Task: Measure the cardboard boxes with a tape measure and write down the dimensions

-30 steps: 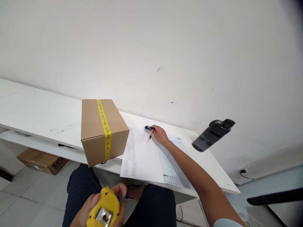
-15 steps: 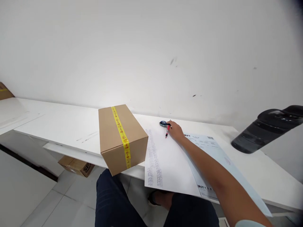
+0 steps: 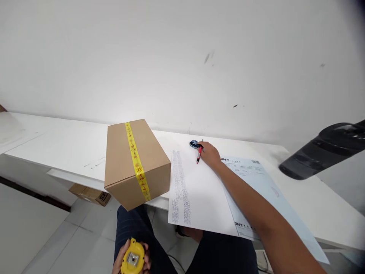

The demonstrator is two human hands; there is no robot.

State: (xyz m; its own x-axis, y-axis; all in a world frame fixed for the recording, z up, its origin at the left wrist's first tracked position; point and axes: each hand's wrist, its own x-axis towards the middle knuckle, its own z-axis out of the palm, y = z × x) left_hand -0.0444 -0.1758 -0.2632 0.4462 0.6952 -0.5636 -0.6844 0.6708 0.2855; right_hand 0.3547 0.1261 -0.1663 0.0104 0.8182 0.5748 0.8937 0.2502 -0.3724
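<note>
My left hand [image 3: 146,258] is closed around a yellow tape measure [image 3: 133,259] at the bottom edge, over my thigh. At the back of the white table, my right hand [image 3: 210,153] has its fingers closed at a red pen [image 3: 199,154], partly covering it. A small blue-and-black object [image 3: 195,144] lies against the pen and fingertips; its kind is unclear. Under my right forearm are a white sheet with dense purple print [image 3: 203,201] and a pale blue printed sheet [image 3: 256,182]. Left of them stands a cardboard box [image 3: 119,156] sealed with yellow tape, its near corner overhanging the table edge.
A dark translucent bottle [image 3: 310,156] leans in from the right. Another cardboard box [image 3: 89,194] sits below the table at left. The white wall [image 3: 171,68] rises behind the table [image 3: 80,148]. My legs are under its front edge.
My left hand has come into view at the bottom with the tape measure. My right hand stays at the pen. The view has shifted slightly, so the box appears further left.
</note>
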